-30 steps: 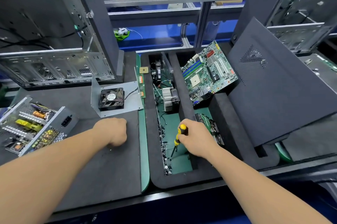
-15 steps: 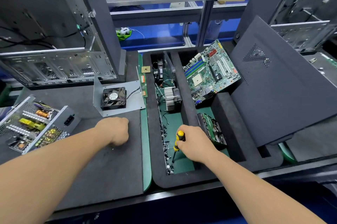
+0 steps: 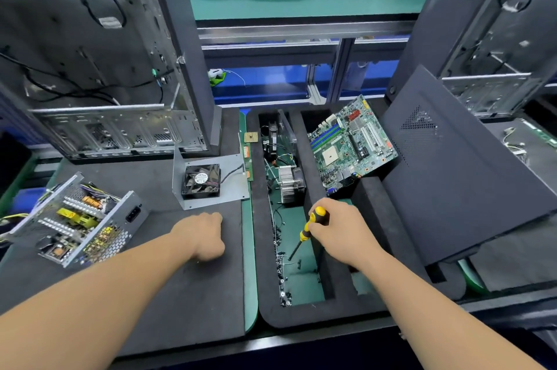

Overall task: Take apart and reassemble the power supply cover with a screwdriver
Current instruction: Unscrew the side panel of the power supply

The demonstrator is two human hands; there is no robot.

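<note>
An open power supply (image 3: 75,219) with bare circuitry lies at the left on the black mat. Its grey metal cover (image 3: 232,188), with a black fan (image 3: 201,181) mounted on it, lies further right near the mat's edge. My left hand (image 3: 202,236) rests on the mat as a fist; whether it holds anything is hidden. My right hand (image 3: 339,232) grips a yellow and black screwdriver (image 3: 309,226), whose tip points down into a foam tray compartment strewn with small screws (image 3: 281,252).
The foam tray (image 3: 340,309) also holds a heatsink (image 3: 290,184) and a tilted motherboard (image 3: 351,143). A dark case side panel (image 3: 464,176) leans at the right. Open computer cases stand at back left (image 3: 90,83) and back right (image 3: 494,38). Paper stacks sit on the shelf.
The view has tilted upward, showing more of the shelf. My right hand with the screwdriver shifted slightly within the tray compartment. My left fist stayed on the mat.
</note>
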